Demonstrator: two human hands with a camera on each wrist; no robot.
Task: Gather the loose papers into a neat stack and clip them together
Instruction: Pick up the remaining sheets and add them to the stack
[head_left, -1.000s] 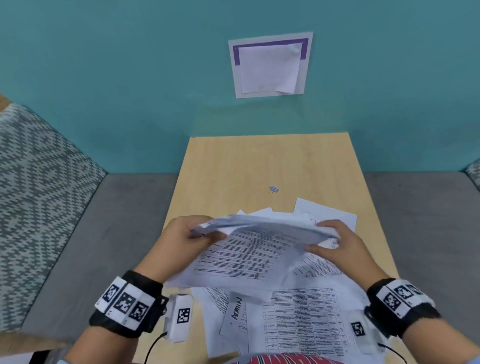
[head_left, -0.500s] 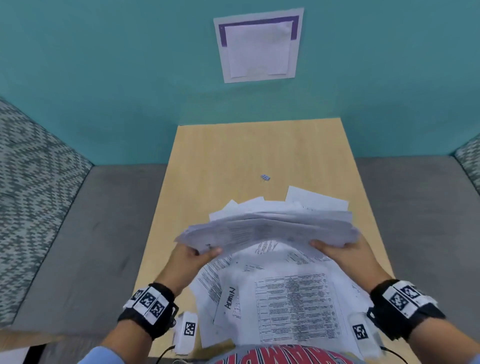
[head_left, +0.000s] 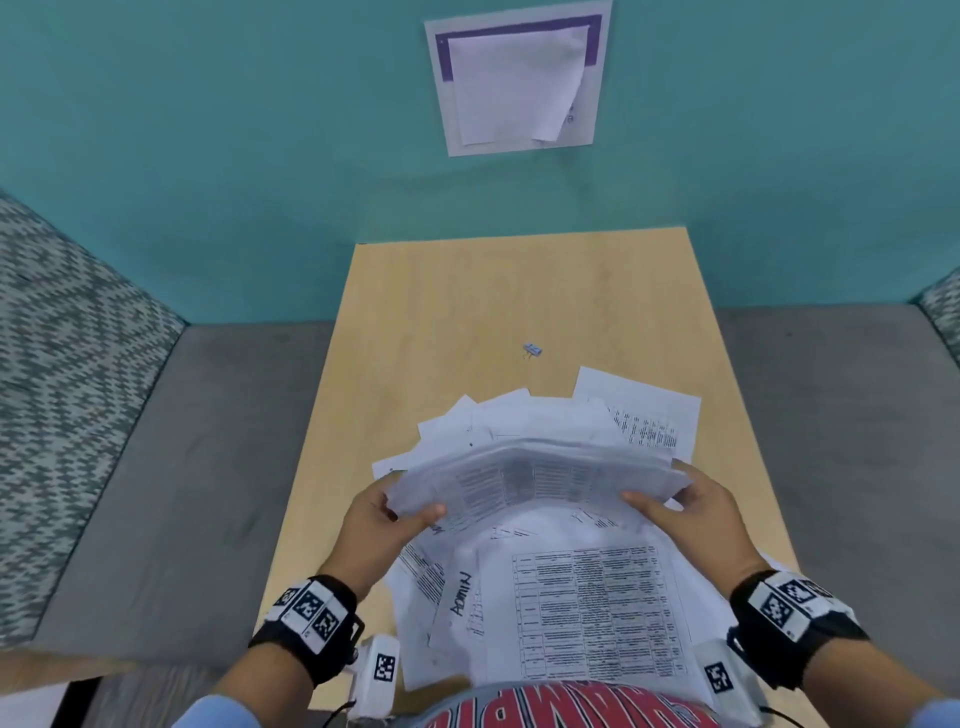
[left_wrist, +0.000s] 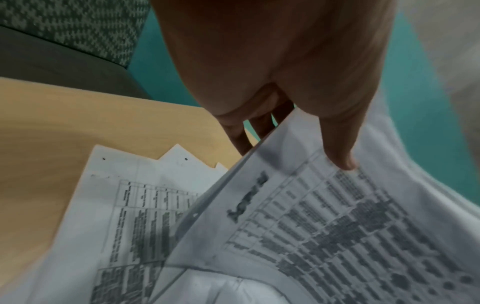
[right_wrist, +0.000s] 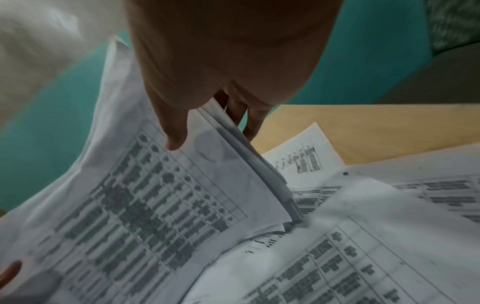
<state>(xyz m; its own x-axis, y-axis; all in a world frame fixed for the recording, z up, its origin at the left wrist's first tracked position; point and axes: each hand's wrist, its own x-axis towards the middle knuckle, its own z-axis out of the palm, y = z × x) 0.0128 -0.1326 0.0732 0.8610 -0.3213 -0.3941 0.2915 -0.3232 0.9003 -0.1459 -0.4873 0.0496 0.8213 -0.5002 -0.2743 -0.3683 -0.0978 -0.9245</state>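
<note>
Both hands, left (head_left: 382, 522) and right (head_left: 696, 512), gripped a sheaf (head_left: 540, 478) by its ends above a wooden table (head_left: 467, 312). Loose papers (head_left: 587, 613) and a clip (head_left: 532, 351) lay there, before a teal wall (head_left: 208, 156).

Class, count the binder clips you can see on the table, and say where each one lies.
1. A small blue metal binder clip lies alone on bare light wooden table, beyond the scattered white printed papers. More clips could be hidden under those sheets.

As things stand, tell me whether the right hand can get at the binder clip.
Probably not yet: the right hand grips the paper bundle. The binder clip lies beyond on bare table, unobstructed.
</note>
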